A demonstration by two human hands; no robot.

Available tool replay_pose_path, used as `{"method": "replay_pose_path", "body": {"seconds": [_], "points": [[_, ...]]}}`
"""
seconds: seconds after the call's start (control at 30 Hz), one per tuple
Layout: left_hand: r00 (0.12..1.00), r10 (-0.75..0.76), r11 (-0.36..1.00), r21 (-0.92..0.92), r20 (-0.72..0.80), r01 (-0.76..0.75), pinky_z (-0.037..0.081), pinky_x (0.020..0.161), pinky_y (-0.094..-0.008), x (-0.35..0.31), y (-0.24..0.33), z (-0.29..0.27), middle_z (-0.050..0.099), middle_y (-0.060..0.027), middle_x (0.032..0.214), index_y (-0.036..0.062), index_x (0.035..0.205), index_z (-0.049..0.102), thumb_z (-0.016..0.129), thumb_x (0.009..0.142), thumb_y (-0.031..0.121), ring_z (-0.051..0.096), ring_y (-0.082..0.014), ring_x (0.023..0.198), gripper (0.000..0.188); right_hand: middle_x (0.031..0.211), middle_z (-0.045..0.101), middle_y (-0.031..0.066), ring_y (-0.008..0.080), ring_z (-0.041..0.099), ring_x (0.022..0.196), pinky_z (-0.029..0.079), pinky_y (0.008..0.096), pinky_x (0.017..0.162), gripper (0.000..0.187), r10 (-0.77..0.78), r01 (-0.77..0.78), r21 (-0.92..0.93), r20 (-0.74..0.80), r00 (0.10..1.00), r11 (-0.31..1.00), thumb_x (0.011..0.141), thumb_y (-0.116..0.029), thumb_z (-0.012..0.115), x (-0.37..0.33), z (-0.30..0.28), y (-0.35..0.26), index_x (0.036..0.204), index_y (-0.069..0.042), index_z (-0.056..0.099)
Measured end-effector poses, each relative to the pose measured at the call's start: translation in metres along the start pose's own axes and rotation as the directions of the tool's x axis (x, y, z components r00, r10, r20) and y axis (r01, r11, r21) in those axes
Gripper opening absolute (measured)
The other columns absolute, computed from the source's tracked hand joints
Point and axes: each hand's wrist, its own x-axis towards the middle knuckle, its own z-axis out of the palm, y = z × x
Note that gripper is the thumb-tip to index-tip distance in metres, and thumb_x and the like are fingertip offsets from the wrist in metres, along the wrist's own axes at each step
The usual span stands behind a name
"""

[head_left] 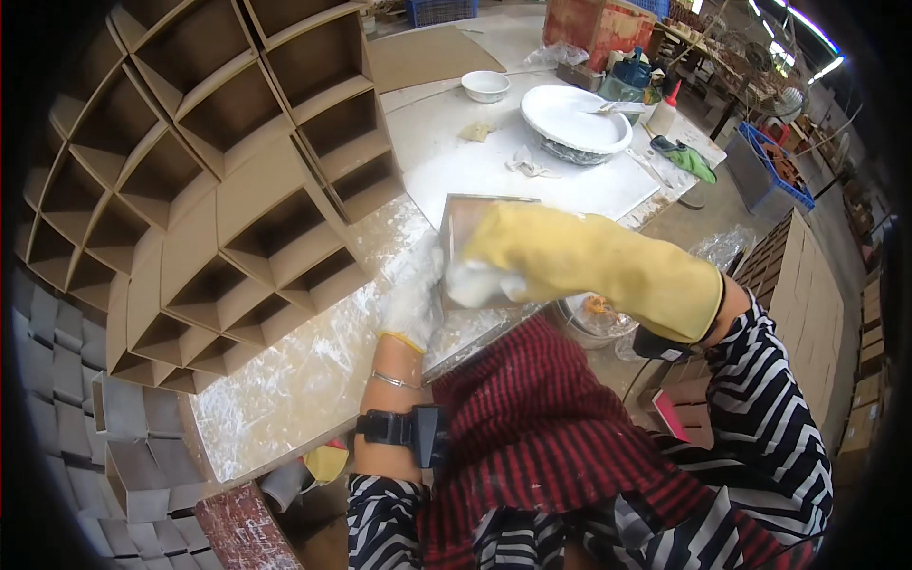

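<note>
A shallow, open rectangular box (463, 217) with a brownish inside lies at the table's near edge in front of me. My left hand (416, 294), in a white-smeared glove with a yellow cuff, is against the box's left side, its fingers closed at the wall. Over the box reaches my right hand (508, 249), wearing a long yellow rubber glove. Under its fingers is a soft white wad (483, 285), like a sponge or cloth, pressed inside the box. Motion blurs the fingertips, and the glove hides much of the box.
Stacked cardboard-coloured boxes (275, 237) rise at the left. Farther back stand a wide white basin (575, 119) with a flat tool across it, a small white bowl (485, 86), and a red-capped bottle (663, 116). A metal pot (598, 318) sits below the table edge at right.
</note>
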Motion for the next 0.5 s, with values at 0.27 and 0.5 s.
{"method": "replay_pose_path", "body": {"seconds": [0.27,0.5], "points": [[0.97,0.24,0.963,0.119,0.021,-0.241,0.051,0.087,-0.0316,-0.005,-0.002,0.013,0.058,-0.0087,0.12,0.0016,0.124,0.05,0.053,0.094,0.014,0.058,-0.0214,0.105,0.033,0.102,0.063,0.0153,0.0338,0.057,0.103,0.046,0.0416,0.089,0.041,0.058,-0.021,0.177,-0.203,0.977,0.984,0.064,-0.001,0.067,0.006,-0.015,0.013,0.104,-0.008,0.065],[0.992,0.123,0.984,0.135,-0.038,-0.117,0.03,0.107,-0.0297,-0.015,0.006,0.023,0.039,-0.0123,0.142,-0.0023,0.141,0.03,0.043,0.097,0.008,0.04,-0.0199,0.127,0.047,0.111,0.061,0.0134,0.0334,0.054,0.107,0.043,0.0392,0.096,0.047,-0.067,0.067,0.017,-0.012,0.998,0.998,0.062,0.0,0.069,-0.011,0.002,0.022,0.108,-0.01,0.065]]}}
